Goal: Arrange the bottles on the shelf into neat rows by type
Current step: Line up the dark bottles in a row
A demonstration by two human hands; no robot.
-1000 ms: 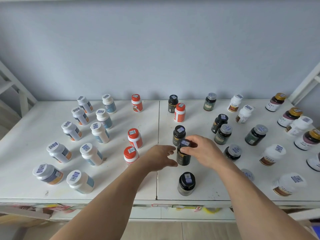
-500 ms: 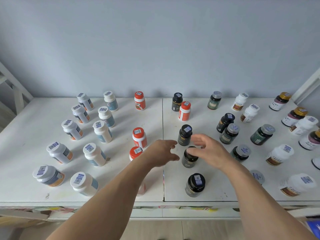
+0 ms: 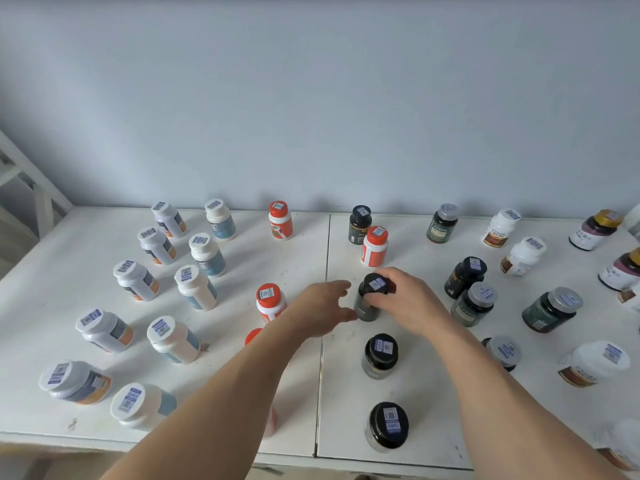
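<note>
Many capped bottles stand on the white shelf [image 3: 242,271]. Near the middle, a column of black-capped dark bottles runs front to back: one at the front edge [image 3: 387,427], one behind it [image 3: 380,355], a third [image 3: 369,308], and one by the wall [image 3: 360,223]. My right hand [image 3: 408,301] is closed around the cap and neck of the third one. My left hand [image 3: 322,306] hovers just left of that bottle, fingers apart, holding nothing. Red-capped bottles [image 3: 270,301] stand left of the hands; one is partly hidden under my left arm.
Two columns of white-capped bottles [image 3: 195,289] fill the left side. On the right stand grey-capped green bottles [image 3: 474,303], another black-capped bottle [image 3: 465,277], white bottles with brown labels [image 3: 523,256] and gold-capped ones [image 3: 594,228]. A red-capped bottle [image 3: 374,245] stands just behind my right hand.
My right hand let go of the black-capped bottle it was setting down, reached farther back, and closed on the black-capped bottle behind it. My left hand stayed open beside it.
</note>
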